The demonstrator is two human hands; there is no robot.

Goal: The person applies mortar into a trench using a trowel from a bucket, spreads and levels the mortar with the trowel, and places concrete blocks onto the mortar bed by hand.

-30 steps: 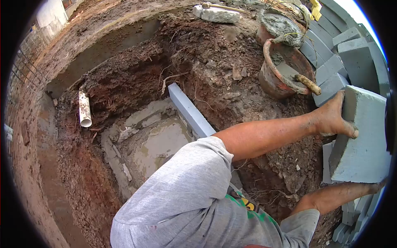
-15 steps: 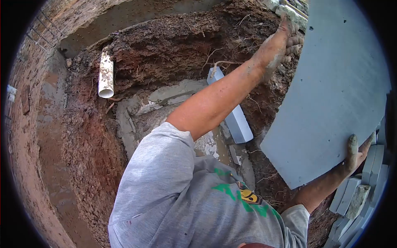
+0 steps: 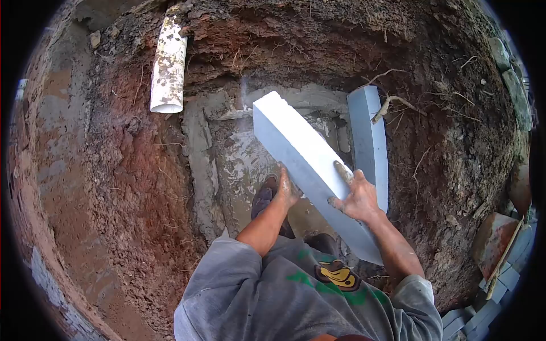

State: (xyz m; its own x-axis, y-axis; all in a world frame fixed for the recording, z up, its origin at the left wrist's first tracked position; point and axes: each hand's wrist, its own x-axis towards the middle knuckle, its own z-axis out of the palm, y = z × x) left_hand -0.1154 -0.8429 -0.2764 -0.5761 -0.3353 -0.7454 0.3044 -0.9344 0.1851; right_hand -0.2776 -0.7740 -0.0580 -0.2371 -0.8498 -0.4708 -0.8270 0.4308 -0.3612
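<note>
A long, light grey aerated concrete block [image 3: 307,162] hangs tilted in front of me, its bright narrow face turned up. My right hand [image 3: 359,198] grips it over the near part, fingers across the narrow face and thumb on the grey side. Against the left side of the block, my left hand [image 3: 288,190] holds it from below, its fingers partly hidden. A second block [image 3: 367,136] stands on edge along the right wall of the pit, just beyond the held one.
Wet mortar [image 3: 199,165] lines the left and far edges of the pit floor. From the earth bank [image 3: 256,51] juts a white pipe [image 3: 168,68], with roots [image 3: 392,105] at the right. Several more blocks [image 3: 478,318] lie at lower right beside a muddy shovel-like blade [image 3: 492,241]. My shoe [image 3: 264,196] stands on the wet floor.
The block has moved from the right side to over the pit and turned from its broad face to its narrow edge. Both hands now hold it, and my view has shifted towards the pit.
</note>
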